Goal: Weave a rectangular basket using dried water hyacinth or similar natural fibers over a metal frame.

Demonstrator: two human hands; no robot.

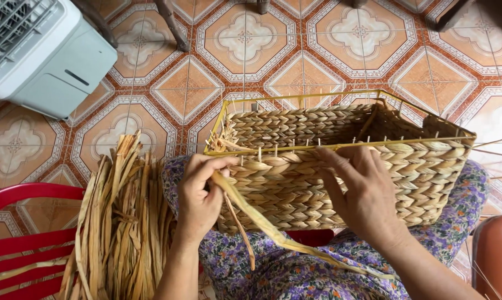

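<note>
While the woven basket [340, 166] sits on the person's lap, on floral purple fabric [295, 266], both hands work its near wall. Basket: rectangular, braided from dried tan fibre in thick horizontal plaits, wrapped on a yellow wire frame [295, 145] whose top rail is exposed; short fibre stubs poke up along the rim. Near wall nearly fully woven, far wall visible inside. Left hand [201, 194] is closed, fingers curled around a flat dried strand [262, 222] at the basket's left corner; strand runs down and right across the lap. Right hand [359, 191] is mostly open, fingers spread and pressed flat on the weave just under the rail, gripping nothing I can see. Bundle of loose dried strands [120, 222] lies to the left, beside a red chair [23, 222]. White appliance [40, 50] top left on patterned tile floor [245, 55].
</note>
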